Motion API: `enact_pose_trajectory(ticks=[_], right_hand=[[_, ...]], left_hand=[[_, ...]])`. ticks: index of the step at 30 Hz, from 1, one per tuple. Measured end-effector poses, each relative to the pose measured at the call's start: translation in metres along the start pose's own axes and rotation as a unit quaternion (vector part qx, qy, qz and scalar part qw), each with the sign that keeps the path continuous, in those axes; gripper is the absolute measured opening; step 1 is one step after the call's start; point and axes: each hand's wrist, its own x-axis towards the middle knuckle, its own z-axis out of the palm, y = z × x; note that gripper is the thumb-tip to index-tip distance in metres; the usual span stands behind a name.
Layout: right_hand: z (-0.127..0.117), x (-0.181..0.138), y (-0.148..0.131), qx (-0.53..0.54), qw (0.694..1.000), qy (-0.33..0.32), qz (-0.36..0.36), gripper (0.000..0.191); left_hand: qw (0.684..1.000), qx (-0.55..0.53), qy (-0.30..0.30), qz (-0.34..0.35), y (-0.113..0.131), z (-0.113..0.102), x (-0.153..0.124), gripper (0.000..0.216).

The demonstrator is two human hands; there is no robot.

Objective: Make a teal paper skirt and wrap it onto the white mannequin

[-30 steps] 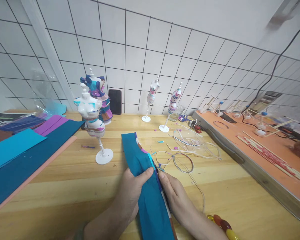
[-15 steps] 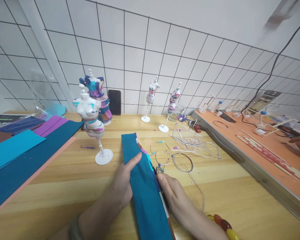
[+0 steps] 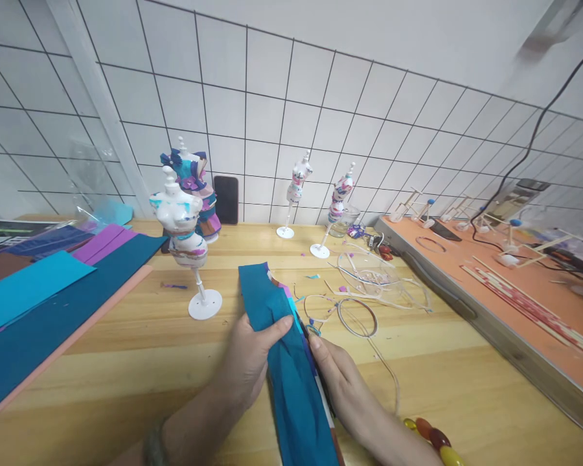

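Head view: a teal strip (image 3: 298, 385) sits between the two hands, its near end running out of frame below them. Long axis points away from the person, with the far end beyond both hands and leaning toward the left-hand side.

Left hand (image 3: 247, 362): pinching the strip from its left edge, thumb laid across the top face; the fingers underneath are mostly hidden. Right hand (image 3: 340, 375): closed, thumb at the strip's right edge, around a dark narrow object (image 3: 306, 331) that lies along that edge. Its kind cannot be told; most of it is covered.

Key relation: the right edge shows a multicoloured border (image 3: 291, 304) of pink, cyan, dark blue, white and brown. Right hand is the nearer to this border; left hand reaches further over the teal face. Both grips stand at about the same level along the length, with free strip on either side of them. Teal surface is creased near the left thumb. Whether the strip touches the wooden table (image 3: 199, 359) under the hands cannot be told.

Surroundings: a white dress form (image 3: 177, 220) stands beyond and left of the left hand; a thin ring (image 3: 357, 317) lies just beyond the right hand.
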Motion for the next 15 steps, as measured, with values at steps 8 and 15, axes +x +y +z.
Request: enact_pose_trajectory(ticks=[8, 15], right_hand=[[0.0003, 0.0001, -0.0006, 0.014, 1.000, 0.010, -0.004, 0.038], [0.0000, 0.0018, 0.0001, 0.011, 1.000, 0.012, -0.010, 0.038]], left_hand=[[1.000, 0.004, 0.004, 0.002, -0.0033, 0.0018, -0.0040, 0.032], [1.000, 0.019, 0.004, 0.003, -0.0046, 0.0022, -0.0053, 0.032]])
